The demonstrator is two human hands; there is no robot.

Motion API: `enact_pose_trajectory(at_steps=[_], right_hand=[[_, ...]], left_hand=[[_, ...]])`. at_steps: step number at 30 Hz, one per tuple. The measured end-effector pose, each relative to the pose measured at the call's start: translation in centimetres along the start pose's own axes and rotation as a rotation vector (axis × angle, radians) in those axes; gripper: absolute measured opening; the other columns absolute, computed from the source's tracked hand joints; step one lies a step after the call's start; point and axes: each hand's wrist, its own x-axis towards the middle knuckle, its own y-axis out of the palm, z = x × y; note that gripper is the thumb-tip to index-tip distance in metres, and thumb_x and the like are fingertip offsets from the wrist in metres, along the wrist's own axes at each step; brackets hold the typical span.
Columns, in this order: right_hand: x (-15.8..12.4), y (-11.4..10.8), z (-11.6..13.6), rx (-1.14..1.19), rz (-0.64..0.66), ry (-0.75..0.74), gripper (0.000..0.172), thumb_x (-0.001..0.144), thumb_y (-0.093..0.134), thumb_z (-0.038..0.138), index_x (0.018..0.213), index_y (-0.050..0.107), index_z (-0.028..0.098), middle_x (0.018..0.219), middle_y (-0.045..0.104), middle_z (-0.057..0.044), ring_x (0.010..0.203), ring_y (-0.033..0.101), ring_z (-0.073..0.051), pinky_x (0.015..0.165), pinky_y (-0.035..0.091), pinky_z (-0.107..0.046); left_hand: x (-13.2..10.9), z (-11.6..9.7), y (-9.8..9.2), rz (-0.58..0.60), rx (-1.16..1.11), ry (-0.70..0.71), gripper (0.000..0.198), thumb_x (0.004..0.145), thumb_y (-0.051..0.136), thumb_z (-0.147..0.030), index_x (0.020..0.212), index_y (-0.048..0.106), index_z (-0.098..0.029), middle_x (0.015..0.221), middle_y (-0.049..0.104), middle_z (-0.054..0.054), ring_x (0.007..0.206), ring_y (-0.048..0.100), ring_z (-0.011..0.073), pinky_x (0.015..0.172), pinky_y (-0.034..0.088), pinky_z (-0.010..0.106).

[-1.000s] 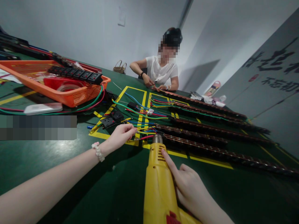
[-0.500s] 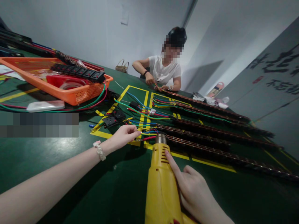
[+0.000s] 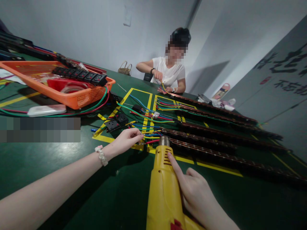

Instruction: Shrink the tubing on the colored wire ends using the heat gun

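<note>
My right hand (image 3: 195, 188) is wrapped around a yellow heat gun (image 3: 165, 188), its index finger lying along the vents. The gun's metal nozzle (image 3: 164, 141) points away from me at coloured wires (image 3: 153, 135) by the end of the nearest long dark strip (image 3: 216, 159). My left hand (image 3: 128, 139) pinches the tip of a yellow wire from that bundle, thumb against fingers. Red and blue wires lie beside it. Just behind the left hand, black sockets (image 3: 112, 125) rest on the green table (image 3: 100, 188).
At left stands an orange basket (image 3: 79, 102) with a black socket strip (image 3: 79, 74) across it. A white plastic piece (image 3: 46, 110) lies in front. More dark strips with wires stretch to the right. Across the table a co-worker (image 3: 169, 72) handles a yellow wire.
The heat gun and my right hand have shifted slightly left and toward me. My left hand stays almost still. The co-worker's hand has risen, lifting a yellow wire.
</note>
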Motion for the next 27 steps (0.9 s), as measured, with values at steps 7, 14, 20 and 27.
enact_pose_trajectory(at_steps=[7, 14, 20, 27], right_hand=[[0.1, 0.0, 0.0, -0.009, -0.006, -0.005, 0.081, 0.068, 0.031, 0.002, 0.142, -0.001, 0.002, 0.057, 0.055, 0.001, 0.044, 0.036, -0.012, 0.051, 0.037, -0.026], [0.1, -0.1, 0.1, -0.027, -0.019, -0.005, 0.083, 0.066, 0.032, 0.002, 0.142, -0.003, 0.000, 0.058, 0.055, 0.000, 0.044, 0.035, -0.012, 0.051, 0.036, -0.025], [0.0, -0.4, 0.0, -0.072, -0.027, 0.043, 0.075, 0.072, 0.033, 0.001, 0.143, 0.010, 0.007, 0.070, 0.056, -0.003, 0.059, 0.043, -0.014, 0.060, 0.038, -0.028], [0.7, -1.4, 0.3, -0.136, -0.189, 0.087, 0.060, 0.074, 0.037, 0.003, 0.131, 0.042, 0.019, 0.137, 0.033, -0.012, 0.122, 0.035, -0.027, 0.096, 0.032, -0.042]], left_hand=[[-0.3, -0.8, -0.2, -0.070, 0.110, 0.119, 0.034, 0.082, 0.046, -0.040, 0.066, 0.049, -0.011, 0.096, 0.054, 0.006, 0.085, 0.051, 0.0098, 0.071, 0.041, 0.021], [-0.5, -1.2, -0.3, -0.106, 0.143, 0.254, 0.028, 0.085, 0.045, -0.033, 0.068, 0.050, -0.011, 0.090, 0.055, 0.004, 0.086, 0.051, 0.0089, 0.081, 0.040, 0.024], [-0.4, -0.8, -0.3, -0.099, 0.151, 0.225, 0.029, 0.085, 0.044, -0.037, 0.073, 0.053, -0.012, 0.082, 0.056, 0.002, 0.079, 0.050, 0.0083, 0.075, 0.041, 0.023], [-0.5, -1.2, -0.4, -0.134, 0.177, 0.260, 0.029, 0.085, 0.044, -0.037, 0.075, 0.056, -0.013, 0.094, 0.060, 0.005, 0.090, 0.053, 0.0111, 0.084, 0.041, 0.027]])
